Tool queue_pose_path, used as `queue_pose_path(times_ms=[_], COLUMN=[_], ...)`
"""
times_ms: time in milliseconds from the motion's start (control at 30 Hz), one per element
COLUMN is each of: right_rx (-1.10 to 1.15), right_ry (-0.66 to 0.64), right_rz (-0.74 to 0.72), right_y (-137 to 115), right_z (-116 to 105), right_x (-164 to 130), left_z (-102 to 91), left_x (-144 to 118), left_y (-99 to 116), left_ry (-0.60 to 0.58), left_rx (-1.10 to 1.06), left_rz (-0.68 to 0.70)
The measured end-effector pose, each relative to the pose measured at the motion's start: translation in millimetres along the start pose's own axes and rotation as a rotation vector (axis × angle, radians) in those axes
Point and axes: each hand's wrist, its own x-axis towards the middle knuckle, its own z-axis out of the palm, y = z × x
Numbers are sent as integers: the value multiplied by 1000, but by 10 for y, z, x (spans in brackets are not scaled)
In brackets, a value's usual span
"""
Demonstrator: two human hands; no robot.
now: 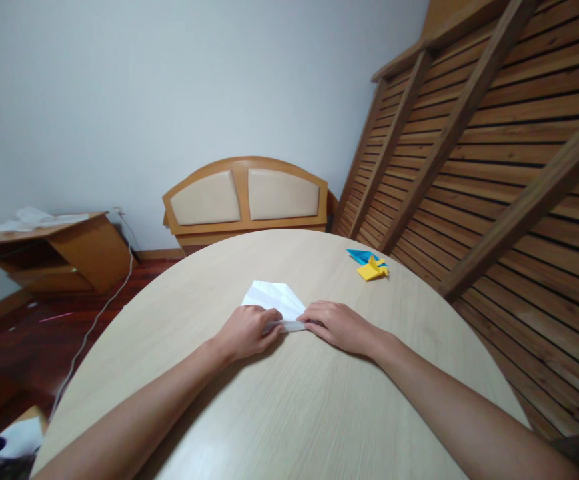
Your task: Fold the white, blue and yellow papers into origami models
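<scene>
A folded sheet of white paper (275, 293) lies on the round table (329, 413), with creases across it and a narrow folded strip along its near edge. My left hand (254, 329) is closed on the near left part of that edge, thumb and fingers pinching the strip. At the near right corner my right hand (337, 325) pinches the paper between thumb and fingers. Parts of the near edge are hidden under both hands.
Beyond my right hand, a yellow origami figure (371, 269) and a blue one (359, 256) rest near the table's far right edge. Slatted wooden panels (469, 167) lean at the right. A headboard (247, 200) stands behind; a low cabinet (87, 253) and a white cable (97, 320) are at left.
</scene>
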Motion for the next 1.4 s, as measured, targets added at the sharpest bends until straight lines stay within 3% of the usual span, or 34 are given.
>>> queue_pose_path(times_ms=[367,667,967,1400], right_rx=[24,94,75,-25], right_ry=[-2,-63,-91,-39], right_rz=[32,4,-2,-60], right_y=[18,34,94,52], right_z=[-27,-137,-148,-141], right_x=[-19,-76,-103,-100], left_z=[16,34,22,79], left_x=[11,-11,-5,1], left_y=[-14,-41,-25,-79], left_ry=[-4,35,-22,-39], left_rx=[71,186,238,108], left_rz=[-22,116,160,211])
